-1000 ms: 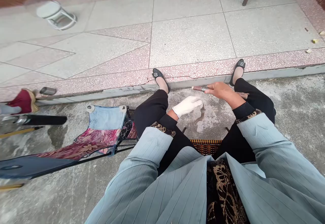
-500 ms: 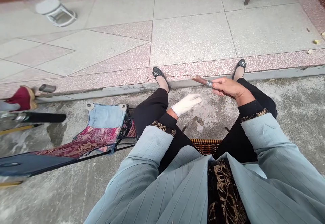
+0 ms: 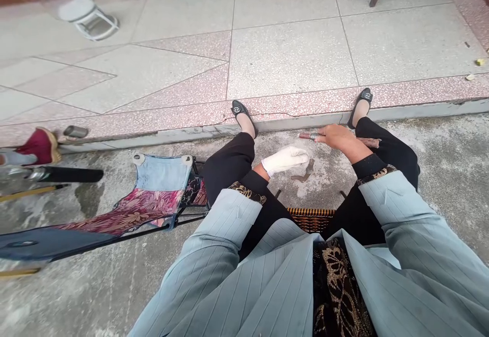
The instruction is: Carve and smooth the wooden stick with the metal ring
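Note:
My right hand [image 3: 338, 137] is wrapped round a reddish-brown wooden stick [image 3: 370, 143]. Silvery wire is wound round the stick near its left end, and its other end shows past my wrist. To the left, my left hand [image 3: 286, 160] wears a white glove, its fingers curled together. What they hold, if anything, is hidden. A small curved brown piece [image 3: 305, 171] shows just below the gloved fingertips, over the concrete. Whether the glove touches it I cannot tell.
I sit on a woven seat [image 3: 310, 215], with both feet on a tiled step [image 3: 290, 56]. A folding chair [image 3: 153, 194] stands at my left, near a black cylinder [image 3: 72, 174], a metal cup [image 3: 75, 131] and another person's red shoe [image 3: 40, 146]. A white stool [image 3: 89, 18] stands farther off.
The stick has turned in my right hand: its left end reaches out less, and its other end now shows behind. The curved brown piece has shifted up and right and changed angle.

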The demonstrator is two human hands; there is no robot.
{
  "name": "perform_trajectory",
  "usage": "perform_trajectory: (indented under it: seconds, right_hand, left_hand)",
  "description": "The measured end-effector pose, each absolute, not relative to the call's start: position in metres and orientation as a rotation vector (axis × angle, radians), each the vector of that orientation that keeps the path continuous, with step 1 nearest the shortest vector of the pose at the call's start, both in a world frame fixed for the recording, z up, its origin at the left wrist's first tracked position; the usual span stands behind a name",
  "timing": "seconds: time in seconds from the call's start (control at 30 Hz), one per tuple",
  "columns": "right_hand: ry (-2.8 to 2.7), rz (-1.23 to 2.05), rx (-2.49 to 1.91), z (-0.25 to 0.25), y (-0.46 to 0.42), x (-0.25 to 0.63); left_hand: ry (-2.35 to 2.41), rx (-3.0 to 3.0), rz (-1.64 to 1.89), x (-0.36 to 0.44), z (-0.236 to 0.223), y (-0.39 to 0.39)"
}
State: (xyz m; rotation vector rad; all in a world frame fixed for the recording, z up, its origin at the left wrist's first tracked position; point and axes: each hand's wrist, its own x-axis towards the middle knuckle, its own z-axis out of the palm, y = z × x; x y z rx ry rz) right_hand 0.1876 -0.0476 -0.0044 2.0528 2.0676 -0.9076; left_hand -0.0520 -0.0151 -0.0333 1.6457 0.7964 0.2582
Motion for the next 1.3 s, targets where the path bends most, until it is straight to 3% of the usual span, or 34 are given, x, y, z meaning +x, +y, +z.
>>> perform_trajectory:
  seconds: [0.2,0.37,0.47,0.57,0.67,0.8,0.9,1.0,1.13,1.2,1.3]
  right_hand:
    - [1.761,-1.438,1.959,-0.001,-0.060,0.174]
    - [1.847,-2.171,1.133,0.020,-0.066,0.190]
    - [2.123,-2.446,1.382,0.025,-0.061,0.206]
    - [2.179,-2.375,1.953,0.015,-0.054,0.215]
    - [2.137,-2.077,2.177,0.001,-0.049,0.212]
    - [2.060,-1.358,2.187,-0.004,-0.045,0.198]
    - [2.003,-1.144,1.969,-0.002,-0.047,0.189]
    - [1.906,-1.404,1.634,0.000,-0.055,0.185]
    - [1.846,-2.038,1.054,0.012,-0.063,0.190]
    - [1.981,-2.301,1.144,0.020,-0.064,0.197]
    - [2.106,-2.561,1.720,0.026,-0.061,0.207]
  left_hand:
    - [0.702,1.683,0.136,-0.046,-0.027,-0.039]
    - [0.807,1.528,0.266,-0.049,-0.028,-0.033]
    - [0.806,1.452,0.386,-0.047,-0.033,-0.033]
    - [0.740,1.465,0.295,-0.042,-0.036,-0.035]
    - [0.705,1.571,0.165,-0.039,-0.032,-0.038]
    - [0.715,1.673,0.136,-0.038,-0.024,-0.038]
    - [0.743,1.704,0.152,-0.038,-0.019,-0.038]
    - [0.758,1.679,0.150,-0.038,-0.015,-0.038]
    - [0.787,1.544,0.221,-0.040,-0.012,-0.038]
    - [0.795,1.497,0.270,-0.041,-0.012,-0.038]
    - [0.783,1.440,0.310,-0.040,-0.013,-0.039]
